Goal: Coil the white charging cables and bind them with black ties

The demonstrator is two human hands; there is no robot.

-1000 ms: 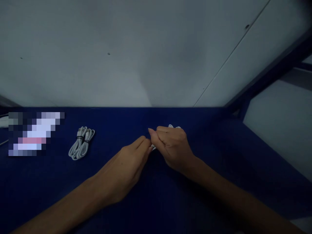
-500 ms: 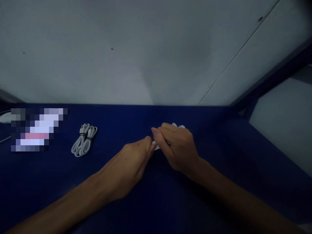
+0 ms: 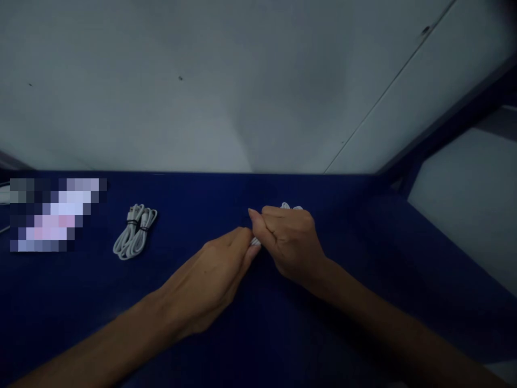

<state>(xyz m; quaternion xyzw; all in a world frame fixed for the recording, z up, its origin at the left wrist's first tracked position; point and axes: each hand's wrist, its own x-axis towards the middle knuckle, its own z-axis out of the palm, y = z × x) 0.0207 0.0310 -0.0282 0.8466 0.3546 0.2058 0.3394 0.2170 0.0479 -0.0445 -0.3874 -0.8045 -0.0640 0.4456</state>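
Note:
My right hand (image 3: 288, 240) is curled into a fist round a white cable (image 3: 291, 207), whose loops show just behind the knuckles. My left hand (image 3: 216, 269) lies low on the blue table (image 3: 258, 323), its fingertips pressed together against the cable's end where it sticks out of my right hand. Both hands meet in the middle of the table. Most of the cable is hidden inside the fist.
A second white cable (image 3: 135, 231), coiled and bound with dark ties, lies on the table to the left. A blurred patch (image 3: 56, 214) covers something at the far left. A white wall (image 3: 242, 81) rises behind the table's far edge.
Both hands stay together at the same spot; my right hand's fingers have curled tighter round the cable. The view shifted slightly.

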